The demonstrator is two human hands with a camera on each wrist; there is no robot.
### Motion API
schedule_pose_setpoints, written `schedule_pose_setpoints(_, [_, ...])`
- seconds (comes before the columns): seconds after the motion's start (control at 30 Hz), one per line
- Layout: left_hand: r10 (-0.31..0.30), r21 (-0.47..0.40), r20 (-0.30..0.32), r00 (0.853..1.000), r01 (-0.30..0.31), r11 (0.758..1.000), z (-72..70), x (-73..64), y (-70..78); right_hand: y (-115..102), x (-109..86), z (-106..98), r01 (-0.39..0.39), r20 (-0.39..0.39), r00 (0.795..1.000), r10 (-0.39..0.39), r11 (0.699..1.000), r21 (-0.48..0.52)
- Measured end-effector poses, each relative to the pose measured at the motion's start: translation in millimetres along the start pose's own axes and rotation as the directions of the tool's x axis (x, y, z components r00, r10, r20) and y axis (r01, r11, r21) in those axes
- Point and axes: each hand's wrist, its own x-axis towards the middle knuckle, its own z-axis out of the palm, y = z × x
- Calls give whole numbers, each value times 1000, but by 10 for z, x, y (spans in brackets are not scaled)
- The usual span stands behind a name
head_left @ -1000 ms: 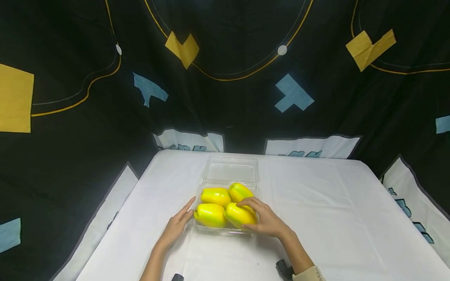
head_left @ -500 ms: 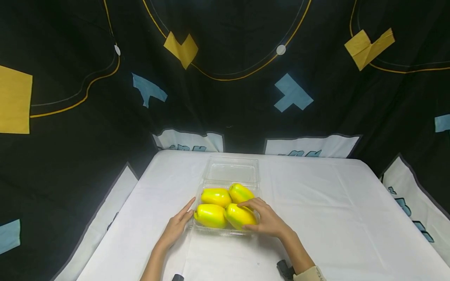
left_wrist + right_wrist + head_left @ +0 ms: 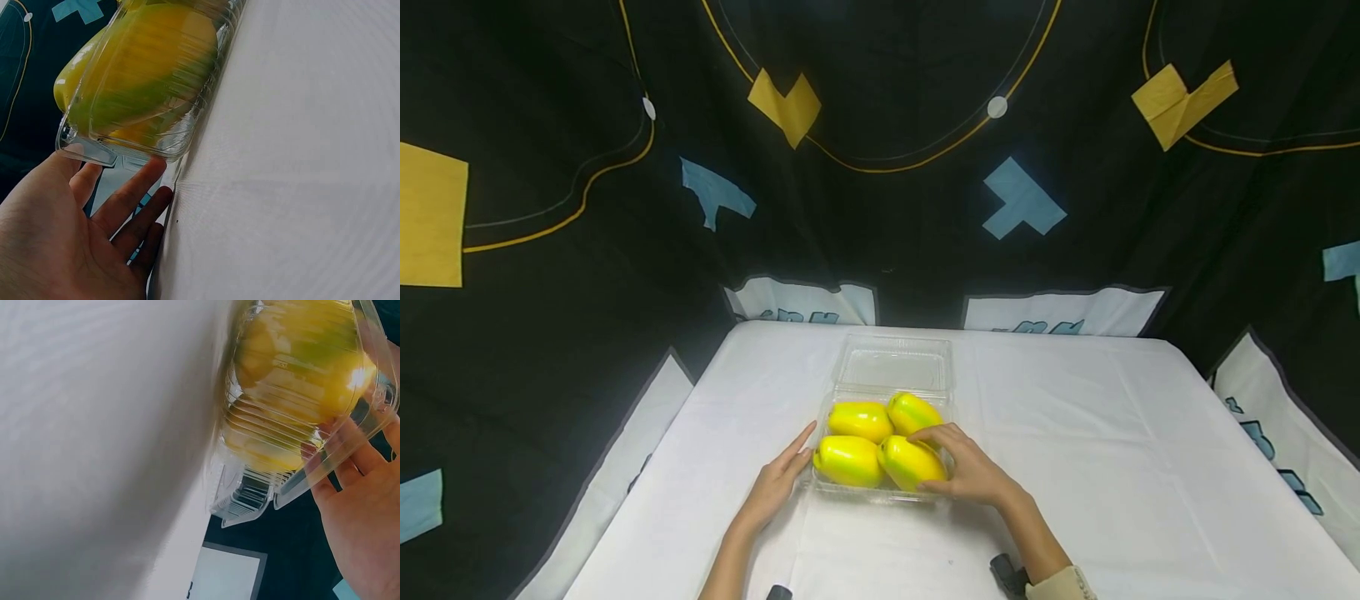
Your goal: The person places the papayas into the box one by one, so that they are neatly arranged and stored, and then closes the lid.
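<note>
Several glossy yellow-green, mango-like fruits, among them the rear left fruit and the front left fruit, lie in a clear plastic clamshell box. Its lid is folded back, away from me. My right hand grips the front right fruit, thumb at the near side and fingers over the far side. In the right wrist view, those fingers reach inside the box wall. My left hand has its fingers extended, and in the left wrist view the fingertips touch the box's end.
The box stands on a white cloth-covered table. Behind it hangs a black curtain with yellow and blue patches. Dark wrist devices show by both forearms, such as the right one.
Both hands and the fruits keep their places; only the head view shifts slightly.
</note>
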Motion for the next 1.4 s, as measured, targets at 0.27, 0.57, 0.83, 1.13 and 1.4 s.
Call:
schedule_pose_setpoints(0.27, [0, -12, 0, 1000, 0, 1000, 2, 1, 3, 18, -16, -15, -11, 17, 1000, 11, 999, 40])
schedule_pose_setpoints(0.57, [21, -17, 7, 1000, -21, 1000, 15, 5, 15, 33, -56, -91, -34, -46, 998, 39, 994, 103])
schedule_pose_setpoints(0.83, [49, 11, -22, 999, -49, 999, -84, 30, 106, 193, -15, -254, -99, -134, 984, 115, 988, 119])
schedule_pose_setpoints(1.13, [123, 117, -144, 982, -106, 987, -383, 820, -258, 422, 270, -599, -187, -302, 930, 210, 977, 106])
schedule_pose_setpoints(1.4, [40, 17, -154, 987, -38, 999, -381, 1680, -13, 672, 640, -672, -341, -314, 806, 502, 827, 446])
